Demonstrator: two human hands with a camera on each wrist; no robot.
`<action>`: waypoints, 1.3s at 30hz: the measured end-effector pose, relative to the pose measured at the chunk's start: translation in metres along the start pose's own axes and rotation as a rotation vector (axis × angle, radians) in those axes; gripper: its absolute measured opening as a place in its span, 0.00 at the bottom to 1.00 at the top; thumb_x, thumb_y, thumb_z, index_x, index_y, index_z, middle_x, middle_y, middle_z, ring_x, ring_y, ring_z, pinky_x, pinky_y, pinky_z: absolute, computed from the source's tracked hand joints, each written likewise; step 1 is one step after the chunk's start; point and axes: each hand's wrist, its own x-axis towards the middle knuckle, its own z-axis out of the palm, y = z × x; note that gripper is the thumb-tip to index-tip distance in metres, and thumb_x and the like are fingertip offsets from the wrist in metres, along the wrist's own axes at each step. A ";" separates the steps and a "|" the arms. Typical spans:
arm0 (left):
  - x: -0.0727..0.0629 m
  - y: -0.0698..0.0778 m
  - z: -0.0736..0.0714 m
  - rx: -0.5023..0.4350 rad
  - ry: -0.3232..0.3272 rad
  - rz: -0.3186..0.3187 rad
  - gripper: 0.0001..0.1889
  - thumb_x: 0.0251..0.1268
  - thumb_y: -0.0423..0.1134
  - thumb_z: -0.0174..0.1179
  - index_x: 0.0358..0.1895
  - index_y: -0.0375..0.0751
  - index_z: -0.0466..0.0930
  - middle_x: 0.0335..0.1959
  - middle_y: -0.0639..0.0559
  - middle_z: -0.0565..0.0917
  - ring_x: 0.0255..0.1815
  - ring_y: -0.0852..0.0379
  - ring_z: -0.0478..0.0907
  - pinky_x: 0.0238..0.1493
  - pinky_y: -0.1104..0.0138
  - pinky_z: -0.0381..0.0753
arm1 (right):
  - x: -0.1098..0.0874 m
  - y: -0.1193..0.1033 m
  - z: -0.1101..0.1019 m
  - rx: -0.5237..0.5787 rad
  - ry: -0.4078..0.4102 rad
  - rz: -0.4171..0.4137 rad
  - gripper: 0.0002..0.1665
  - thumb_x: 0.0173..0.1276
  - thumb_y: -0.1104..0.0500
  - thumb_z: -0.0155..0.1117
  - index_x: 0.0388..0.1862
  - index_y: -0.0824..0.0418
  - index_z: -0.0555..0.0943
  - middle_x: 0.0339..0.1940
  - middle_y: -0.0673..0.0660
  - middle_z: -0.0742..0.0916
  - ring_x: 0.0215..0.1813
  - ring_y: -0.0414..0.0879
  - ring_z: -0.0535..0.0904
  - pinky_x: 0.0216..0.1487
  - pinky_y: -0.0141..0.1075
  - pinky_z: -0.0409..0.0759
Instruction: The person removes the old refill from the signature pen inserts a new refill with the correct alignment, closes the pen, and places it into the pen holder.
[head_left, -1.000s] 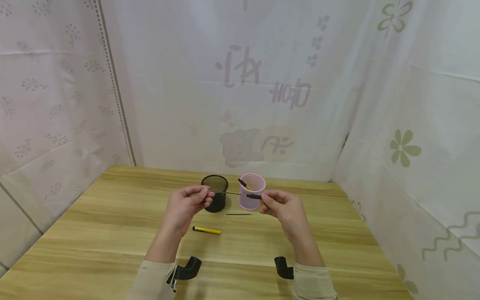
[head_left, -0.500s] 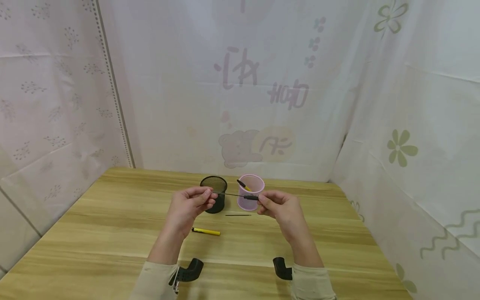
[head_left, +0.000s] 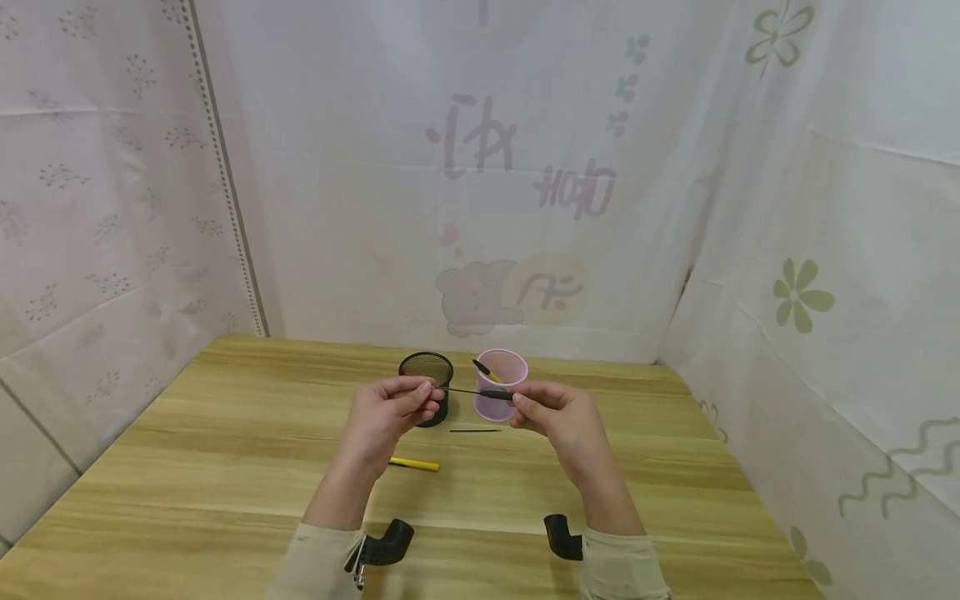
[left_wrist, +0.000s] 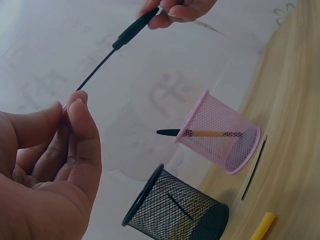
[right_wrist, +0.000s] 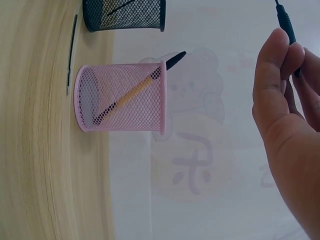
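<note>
My left hand point(head_left: 384, 417) pinches the free end of a thin dark pen refill point(left_wrist: 96, 70) between thumb and fingertips. Its other end runs into a slim black pen cap point(head_left: 495, 395), gripped by my right hand point(head_left: 564, 417) at the far end. Both hands are raised above the table, in front of two mesh pen cups. A yellow pen barrel point(head_left: 417, 464) lies below the left hand, its left end hidden behind the wrist. Another thin dark refill point(head_left: 475, 431) rests on the table before the cups.
The pink mesh cup point(right_wrist: 120, 70) holds a yellow pen point(right_wrist: 132, 93) with a black cap, leaning. Beside it stands a black mesh cup point(left_wrist: 150, 187), partly behind my left hand. The wooden table point(head_left: 225, 450) ends against printed curtains point(head_left: 337, 208).
My left hand has shifted right, toward the right hand, so less of the refill shows between its fingers and the cap. The barrel's left end is now covered by my wrist.
</note>
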 end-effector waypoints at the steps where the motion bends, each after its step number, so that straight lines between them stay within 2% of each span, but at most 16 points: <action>1: 0.000 -0.001 0.001 0.001 -0.007 -0.002 0.13 0.78 0.27 0.61 0.57 0.21 0.83 0.34 0.51 0.93 0.33 0.62 0.89 0.43 0.71 0.90 | 0.000 0.000 0.000 -0.001 -0.007 -0.004 0.16 0.74 0.70 0.69 0.56 0.79 0.83 0.39 0.53 0.92 0.34 0.43 0.88 0.47 0.35 0.91; 6: 0.000 -0.003 0.004 0.003 -0.035 0.001 0.13 0.78 0.28 0.61 0.57 0.21 0.83 0.36 0.50 0.93 0.34 0.62 0.89 0.43 0.71 0.90 | -0.003 0.000 -0.001 -0.013 -0.041 -0.021 0.18 0.73 0.71 0.69 0.58 0.80 0.82 0.39 0.52 0.92 0.35 0.42 0.88 0.48 0.34 0.91; 14: 0.000 -0.004 0.010 0.001 -0.057 0.008 0.15 0.78 0.27 0.61 0.59 0.18 0.81 0.34 0.54 0.93 0.35 0.62 0.89 0.45 0.70 0.90 | -0.003 0.001 0.000 -0.015 -0.038 -0.018 0.17 0.74 0.70 0.69 0.57 0.81 0.82 0.35 0.48 0.92 0.34 0.42 0.88 0.47 0.34 0.91; 19: 0.000 -0.007 0.013 0.007 -0.060 0.007 0.13 0.77 0.28 0.61 0.57 0.21 0.83 0.38 0.48 0.94 0.36 0.62 0.90 0.47 0.68 0.90 | -0.004 0.001 0.000 -0.029 -0.027 -0.004 0.15 0.75 0.69 0.68 0.55 0.79 0.83 0.37 0.51 0.92 0.34 0.42 0.88 0.48 0.35 0.91; 22: 0.000 -0.008 0.015 0.003 -0.054 0.011 0.13 0.77 0.28 0.61 0.57 0.20 0.83 0.39 0.45 0.94 0.36 0.61 0.90 0.46 0.68 0.91 | -0.004 0.002 0.000 -0.036 -0.021 0.003 0.15 0.75 0.68 0.68 0.55 0.79 0.83 0.38 0.54 0.92 0.35 0.43 0.88 0.48 0.35 0.91; 25: 0.000 -0.010 0.017 0.002 -0.056 0.014 0.13 0.77 0.27 0.62 0.56 0.21 0.83 0.38 0.47 0.94 0.36 0.61 0.91 0.46 0.69 0.90 | -0.004 0.003 0.001 -0.034 -0.007 0.008 0.14 0.76 0.69 0.67 0.54 0.79 0.83 0.40 0.59 0.92 0.35 0.43 0.88 0.47 0.35 0.91; 33: 0.001 -0.015 0.022 -0.015 -0.036 0.026 0.12 0.76 0.26 0.61 0.55 0.19 0.84 0.36 0.49 0.94 0.35 0.61 0.91 0.44 0.69 0.91 | -0.003 0.004 0.004 -0.025 0.031 0.009 0.12 0.76 0.71 0.65 0.52 0.80 0.84 0.34 0.54 0.91 0.32 0.42 0.87 0.44 0.37 0.92; 39: 0.002 -0.018 0.026 -0.024 -0.018 0.037 0.12 0.77 0.26 0.61 0.55 0.18 0.83 0.35 0.49 0.94 0.34 0.61 0.92 0.43 0.69 0.91 | -0.002 0.006 0.007 -0.011 0.058 0.021 0.12 0.75 0.72 0.66 0.51 0.82 0.83 0.33 0.56 0.91 0.31 0.41 0.87 0.43 0.37 0.92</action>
